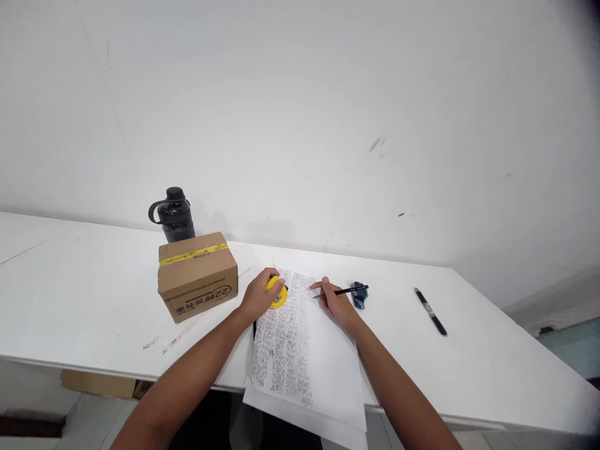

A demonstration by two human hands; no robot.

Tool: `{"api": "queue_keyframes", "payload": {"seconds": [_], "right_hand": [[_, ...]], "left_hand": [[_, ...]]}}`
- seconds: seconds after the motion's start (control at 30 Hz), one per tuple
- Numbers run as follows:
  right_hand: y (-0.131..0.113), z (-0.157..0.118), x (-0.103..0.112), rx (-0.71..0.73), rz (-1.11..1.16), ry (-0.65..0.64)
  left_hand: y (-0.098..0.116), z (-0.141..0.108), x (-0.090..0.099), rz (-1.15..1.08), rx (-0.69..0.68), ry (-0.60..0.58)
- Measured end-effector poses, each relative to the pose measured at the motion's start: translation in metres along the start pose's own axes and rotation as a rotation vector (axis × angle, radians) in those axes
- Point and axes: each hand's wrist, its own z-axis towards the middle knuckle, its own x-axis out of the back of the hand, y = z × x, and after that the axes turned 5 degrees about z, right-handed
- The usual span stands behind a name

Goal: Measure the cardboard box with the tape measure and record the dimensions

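Because the paper (332, 369) overhangs the worktop's (469, 369) near edge, a bump there could skew it under the pencil (349, 289) pinched in the right hand (334, 301); the left hand (257, 297) grips a yellow disc (280, 300) at its far left.

One head-worn camera looks forward and down from above the white flat-topped counter (482, 362), facing the plain white wall (300, 125).
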Motion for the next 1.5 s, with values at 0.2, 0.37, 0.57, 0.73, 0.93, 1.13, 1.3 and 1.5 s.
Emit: {"api": "queue_keyframes", "payload": {"seconds": [0.2,0.37,0.57,0.73,0.93,1.13,1.3,1.5], "right_hand": [[-0.002,-0.002,0.0,0.009,-0.036,0.002],[0.0,-0.002,0.002,0.046,-0.115,-0.003],[0.0,-0.001,0.004,0.245,-0.264,0.079],[0.014,0.007,0.021,0.283,-0.405,0.134],[0.022,0.013,0.037,0.177,-0.437,0.09],[0.016,0.01,0.034,0.155,-0.548,0.047],[0.014,0.008,0.031,0.171,-0.612,0.064],[0.005,-0.005,0.002,0.422,-0.674,-0.079]], "left_hand": [[0.002,-0.001,0.0,-0.007,-0.01,-0.003],[0.001,0.0,0.0,0.008,-0.015,-0.004],[0.001,-0.001,0.0,0.005,-0.008,-0.005],[0.0,-0.002,0.001,0.012,0.002,-0.007],[-0.001,-0.001,0.001,-0.005,-0.001,-0.009],[0.0,-0.001,0.002,-0.01,-0.005,-0.008],[-0.001,-0.001,0.001,-0.004,0.005,-0.006],[-0.004,0.001,-0.001,-0.013,-0.014,0.011]]}}
